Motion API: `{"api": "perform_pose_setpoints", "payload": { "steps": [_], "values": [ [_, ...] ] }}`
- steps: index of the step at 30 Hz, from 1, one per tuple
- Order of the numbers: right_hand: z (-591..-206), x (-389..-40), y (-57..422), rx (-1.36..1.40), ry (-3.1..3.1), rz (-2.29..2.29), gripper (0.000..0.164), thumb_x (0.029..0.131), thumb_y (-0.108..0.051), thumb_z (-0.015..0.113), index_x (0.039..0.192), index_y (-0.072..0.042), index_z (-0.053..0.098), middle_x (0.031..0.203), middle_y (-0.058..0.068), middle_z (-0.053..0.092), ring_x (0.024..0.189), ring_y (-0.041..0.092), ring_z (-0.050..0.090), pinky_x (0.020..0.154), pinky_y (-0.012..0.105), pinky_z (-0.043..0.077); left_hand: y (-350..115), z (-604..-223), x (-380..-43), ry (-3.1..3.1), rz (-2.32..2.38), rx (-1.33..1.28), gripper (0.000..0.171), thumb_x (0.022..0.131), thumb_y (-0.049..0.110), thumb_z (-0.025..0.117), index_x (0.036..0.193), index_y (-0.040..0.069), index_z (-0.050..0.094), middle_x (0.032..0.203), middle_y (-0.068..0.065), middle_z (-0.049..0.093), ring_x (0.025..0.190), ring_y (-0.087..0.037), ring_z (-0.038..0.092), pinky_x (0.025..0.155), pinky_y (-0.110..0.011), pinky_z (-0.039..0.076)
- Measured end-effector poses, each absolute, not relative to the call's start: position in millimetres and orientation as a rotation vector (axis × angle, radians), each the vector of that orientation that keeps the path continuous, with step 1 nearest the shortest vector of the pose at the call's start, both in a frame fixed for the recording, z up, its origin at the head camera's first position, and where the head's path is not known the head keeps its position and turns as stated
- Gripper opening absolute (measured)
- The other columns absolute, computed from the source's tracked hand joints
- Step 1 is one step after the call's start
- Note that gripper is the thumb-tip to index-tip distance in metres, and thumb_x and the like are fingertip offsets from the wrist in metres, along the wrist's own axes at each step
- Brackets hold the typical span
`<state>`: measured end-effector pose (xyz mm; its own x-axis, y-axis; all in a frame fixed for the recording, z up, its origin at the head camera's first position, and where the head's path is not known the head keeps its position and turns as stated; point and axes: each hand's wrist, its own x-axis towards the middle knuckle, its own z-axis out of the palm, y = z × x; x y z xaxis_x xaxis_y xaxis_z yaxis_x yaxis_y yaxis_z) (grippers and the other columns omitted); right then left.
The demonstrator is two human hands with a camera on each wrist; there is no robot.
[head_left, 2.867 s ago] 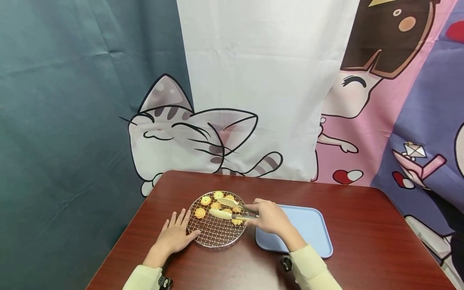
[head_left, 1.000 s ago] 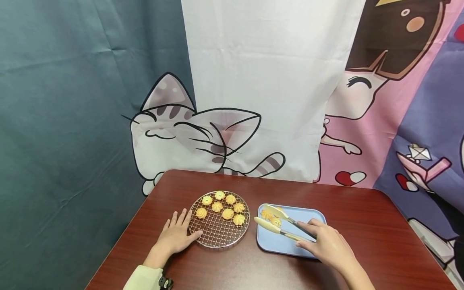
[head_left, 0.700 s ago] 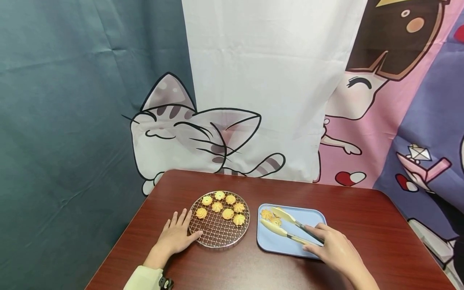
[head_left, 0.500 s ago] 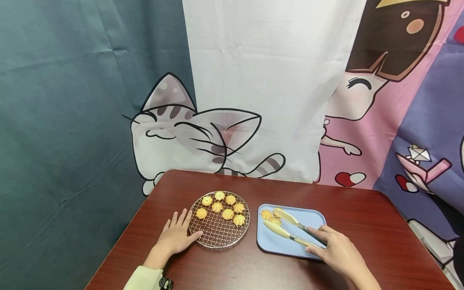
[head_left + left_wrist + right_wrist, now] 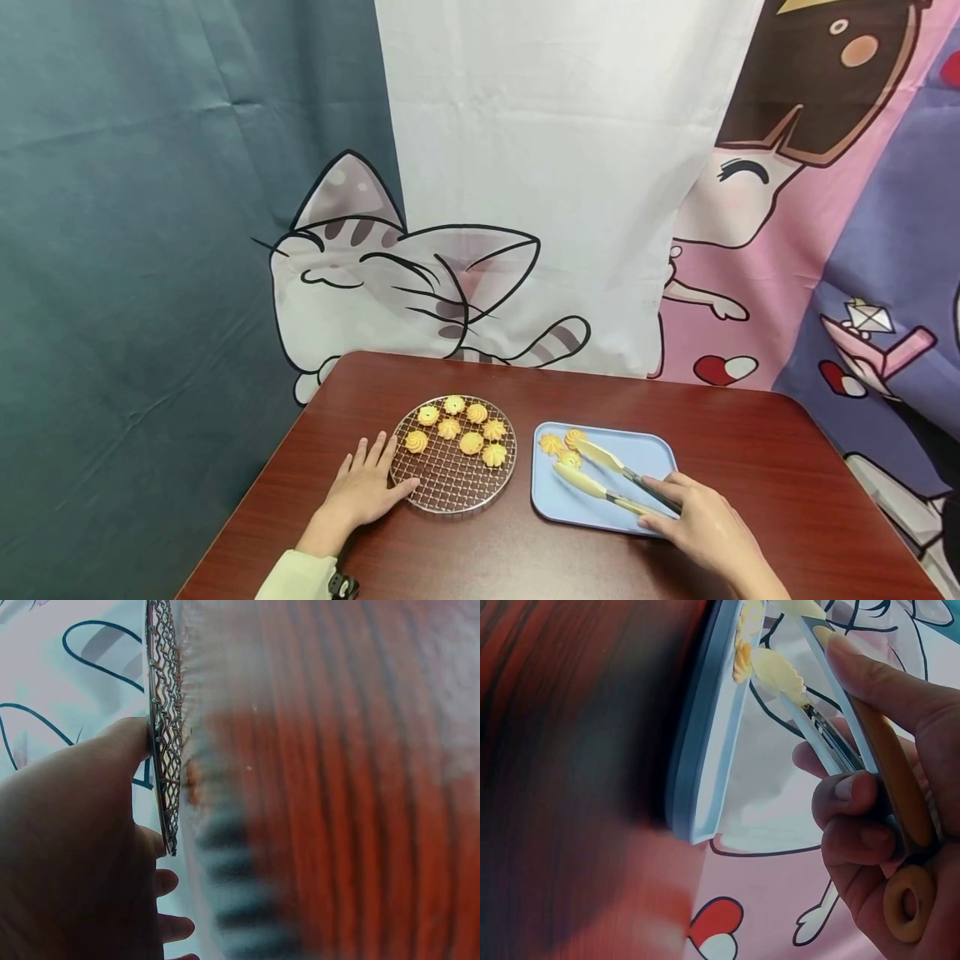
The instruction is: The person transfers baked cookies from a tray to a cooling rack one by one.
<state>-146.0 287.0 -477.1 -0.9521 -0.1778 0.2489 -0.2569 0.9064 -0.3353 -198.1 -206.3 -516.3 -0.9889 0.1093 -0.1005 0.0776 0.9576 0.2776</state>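
Note:
My right hand (image 5: 701,521) grips a pair of tongs (image 5: 889,750) with pale yellow tips, spread apart over the blue tray (image 5: 645,454). Nothing sits between the tips. Three piped cookies (image 5: 551,444) lie together at the tray's far left corner, close to the tongs. On the left, my left hand (image 5: 363,487) lies with fingers spread at the edge of a round wire rack (image 5: 442,487); its thumb and fingertips touch the rim. Several piped cookies (image 5: 449,428) rest on the back and right of the rack. The left wrist view shows the rack (image 5: 166,727) edge-on beside the thumb.
Rack and tray stand apart on a reddish-brown wooden table (image 5: 510,542). Behind it hangs a printed cloth (image 5: 555,167) with a cartoon cat. A dark green curtain (image 5: 150,250) hangs at the left.
My right hand carried the tongs from the rack to the tray, where cookies now lie. The tongs then drew back slightly rightward from them. My left hand stayed at the rack's edge.

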Motion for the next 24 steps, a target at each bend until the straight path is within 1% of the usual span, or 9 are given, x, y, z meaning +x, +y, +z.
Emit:
{"api": "perform_pose_setpoints", "payload": {
  "steps": [10, 18, 24],
  "values": [
    [-482.5, -147.3, 290.0, 0.324, -2.880, 0.560, 0.048, 0.072, -0.040, 0.090, 0.116, -0.024, 0.079, 0.094, -0.016, 0.064, 0.072, 0.000, 0.048, 0.060, 0.027, 0.042, -206.4, -516.7, -198.1, 2.991, 0.417, 0.142, 0.092, 0.096, 0.066, 0.052, 0.161, 0.005, 0.027, 0.166, -0.021, 0.022, 0.151, -0.050, 0.015, 0.119, -0.067, 0.014],
    [-485.5, -147.5, 289.5, 0.332, -2.887, 0.564, 0.047, 0.072, -0.040, 0.090, 0.115, -0.026, 0.079, 0.093, -0.017, 0.064, 0.071, 0.000, 0.049, 0.059, 0.027, 0.041, -206.2, -515.2, -197.1, 2.996, 0.431, 0.147, 0.092, 0.096, 0.064, 0.053, 0.160, 0.004, 0.028, 0.165, -0.022, 0.023, 0.150, -0.051, 0.016, 0.118, -0.068, 0.015],
    [-487.4, -147.8, 289.1, 0.333, -2.879, 0.558, 0.047, 0.071, -0.038, 0.091, 0.114, -0.026, 0.079, 0.092, -0.017, 0.063, 0.071, 0.000, 0.048, 0.059, 0.026, 0.041, -205.8, -515.9, -198.0, 3.000, 0.409, 0.140, 0.091, 0.096, 0.065, 0.053, 0.160, 0.004, 0.029, 0.166, -0.021, 0.022, 0.151, -0.050, 0.016, 0.119, -0.067, 0.016]
  ]
}}
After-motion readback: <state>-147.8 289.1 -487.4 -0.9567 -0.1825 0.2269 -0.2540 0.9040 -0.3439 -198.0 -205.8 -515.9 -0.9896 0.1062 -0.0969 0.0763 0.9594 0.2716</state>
